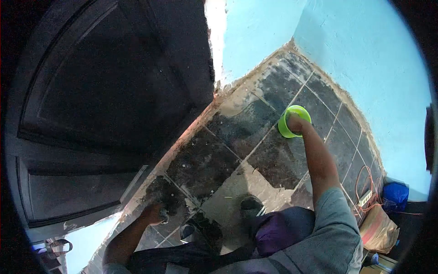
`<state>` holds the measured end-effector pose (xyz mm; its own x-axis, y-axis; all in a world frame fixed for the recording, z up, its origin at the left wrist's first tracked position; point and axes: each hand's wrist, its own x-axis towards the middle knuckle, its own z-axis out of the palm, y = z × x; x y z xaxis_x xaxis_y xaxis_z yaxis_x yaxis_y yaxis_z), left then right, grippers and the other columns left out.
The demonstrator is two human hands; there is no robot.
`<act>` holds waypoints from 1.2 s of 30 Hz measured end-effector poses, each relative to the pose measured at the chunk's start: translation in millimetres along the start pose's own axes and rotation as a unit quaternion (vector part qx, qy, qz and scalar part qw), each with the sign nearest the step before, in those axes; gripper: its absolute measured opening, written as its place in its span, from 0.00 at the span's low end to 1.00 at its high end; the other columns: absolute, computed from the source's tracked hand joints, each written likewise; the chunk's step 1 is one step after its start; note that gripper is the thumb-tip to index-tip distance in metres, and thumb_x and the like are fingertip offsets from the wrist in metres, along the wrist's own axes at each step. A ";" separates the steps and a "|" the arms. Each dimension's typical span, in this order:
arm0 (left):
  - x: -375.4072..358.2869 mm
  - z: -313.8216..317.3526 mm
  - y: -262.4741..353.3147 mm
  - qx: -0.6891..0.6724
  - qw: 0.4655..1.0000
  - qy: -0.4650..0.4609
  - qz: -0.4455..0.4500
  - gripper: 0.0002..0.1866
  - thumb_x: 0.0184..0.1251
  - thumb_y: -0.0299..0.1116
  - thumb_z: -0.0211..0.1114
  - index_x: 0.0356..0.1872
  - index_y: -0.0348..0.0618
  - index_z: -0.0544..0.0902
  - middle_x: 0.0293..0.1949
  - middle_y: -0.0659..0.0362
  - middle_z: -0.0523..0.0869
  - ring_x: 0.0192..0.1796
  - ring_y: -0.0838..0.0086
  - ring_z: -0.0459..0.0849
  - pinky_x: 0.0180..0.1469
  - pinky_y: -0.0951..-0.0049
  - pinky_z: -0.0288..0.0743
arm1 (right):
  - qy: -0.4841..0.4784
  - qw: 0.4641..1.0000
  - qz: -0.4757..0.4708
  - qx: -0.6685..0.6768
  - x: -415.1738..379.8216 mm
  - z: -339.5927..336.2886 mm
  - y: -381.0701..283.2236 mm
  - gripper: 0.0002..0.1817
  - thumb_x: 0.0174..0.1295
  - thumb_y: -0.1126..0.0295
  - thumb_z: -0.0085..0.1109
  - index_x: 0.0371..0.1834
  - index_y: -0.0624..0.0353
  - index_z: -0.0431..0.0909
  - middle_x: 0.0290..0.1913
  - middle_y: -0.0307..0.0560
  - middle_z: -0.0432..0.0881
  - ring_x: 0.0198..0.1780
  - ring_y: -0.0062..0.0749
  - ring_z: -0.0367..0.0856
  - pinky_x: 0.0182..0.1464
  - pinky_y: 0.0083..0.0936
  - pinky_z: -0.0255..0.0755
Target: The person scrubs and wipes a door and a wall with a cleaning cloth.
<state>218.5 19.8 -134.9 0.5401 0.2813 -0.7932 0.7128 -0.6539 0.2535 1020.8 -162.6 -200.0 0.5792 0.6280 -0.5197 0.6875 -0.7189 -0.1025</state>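
Observation:
A bright green bucket [286, 129] stands on the dark tiled floor [273, 157], near the corner of the walls. My right hand [295, 124] reaches down inside its rim, and the fingers are hidden in it. Low on the left, my left hand [155, 215] is over the dark tiles close to the door side. Something small and greyish shows at its fingertips, too small and dim to name. Pale residue lies along the tile joints and the wall's foot.
A dark panelled door [109, 91] fills the left. Light blue walls [360, 68] meet at the back. At the right are a power strip [365, 198] with orange cables, a blue bag [395, 196] and a brown sack [379, 228]. My shoes are below.

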 end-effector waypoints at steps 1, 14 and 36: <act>4.0 4.8 -5.5 0.013 1.000 0.000 0.001 0.37 0.57 0.44 0.77 0.69 0.41 0.79 0.64 0.40 0.82 0.66 0.47 0.83 0.68 0.52 0.78 | -0.006 1.000 0.007 -0.001 7.3 6.5 3.2 0.24 0.60 0.61 0.59 0.56 0.63 0.86 0.59 0.60 0.87 0.60 0.53 0.86 0.63 0.41 0.78; 0.0 -2.8 14.0 0.017 1.000 0.025 -0.005 0.41 0.57 0.45 0.78 0.72 0.44 0.75 0.67 0.40 0.80 0.70 0.46 0.79 0.71 0.49 0.75 | -0.025 0.960 0.063 0.271 -75.7 -73.8 -37.4 0.24 0.65 0.62 0.65 0.60 0.65 0.83 0.55 0.55 0.88 0.58 0.48 0.86 0.59 0.45 0.80; -10.4 -12.0 5.2 -0.046 0.998 0.021 -0.042 0.43 0.53 0.47 0.80 0.73 0.50 0.76 0.67 0.43 0.81 0.67 0.48 0.82 0.70 0.52 0.76 | 0.031 0.747 -0.003 0.664 -129.5 -75.0 17.3 0.20 0.65 0.73 0.73 0.58 0.69 0.81 0.49 0.50 0.88 0.51 0.38 0.88 0.56 0.37 0.86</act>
<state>222.0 21.8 -118.7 0.4944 0.3626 -0.7900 0.7931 -0.5601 0.2393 990.6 -233.9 -70.8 0.6249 0.6161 -0.4795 -0.3268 -0.3513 -0.8774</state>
